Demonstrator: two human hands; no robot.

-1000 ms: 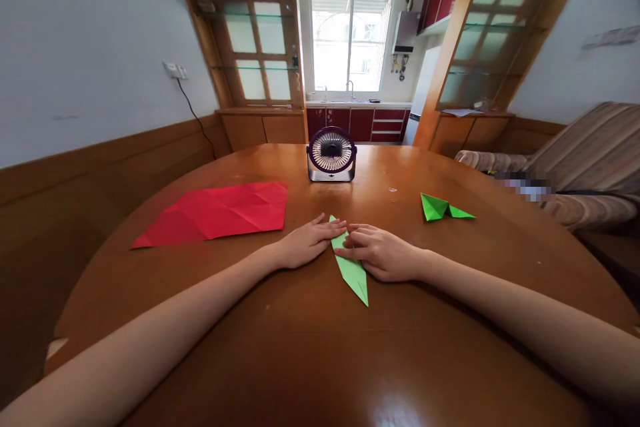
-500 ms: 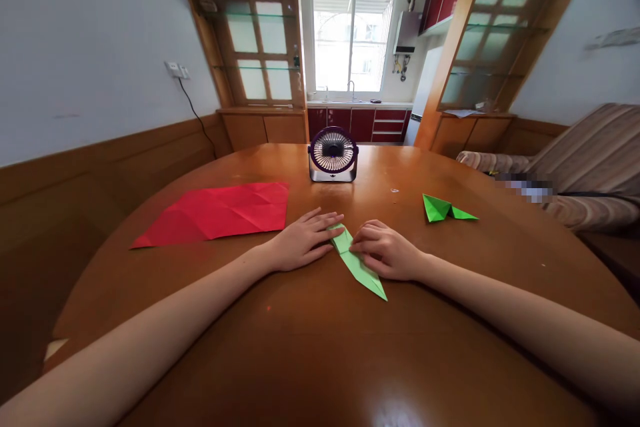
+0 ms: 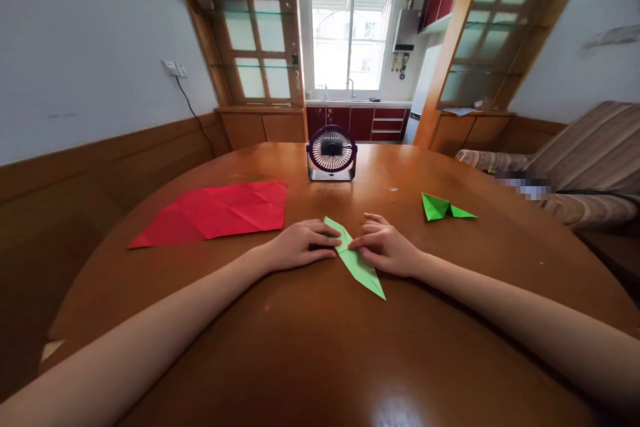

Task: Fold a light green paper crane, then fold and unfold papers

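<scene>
A folded light green paper lies slantwise on the table between my hands, long and narrow with pointed ends. My left hand rests at its left edge, fingers stretched out and fingertips on the paper. From the right, my right hand holds the paper near its middle, with the index fingertip on the centre and the thumb at the right edge. Its other fingers are raised and partly curled. What the right fingertips cover is hidden.
A creased red paper sheet lies at the left. A bright green folded paper is at the right. A small dark fan stands at the back of the round-edged wooden table. A striped sofa is beyond the right edge.
My left hand has drawn back slightly from the paper's upper end, uncovering its tip. My right hand's outer fingers have lifted and spread, while its index fingertip stays on the paper.
</scene>
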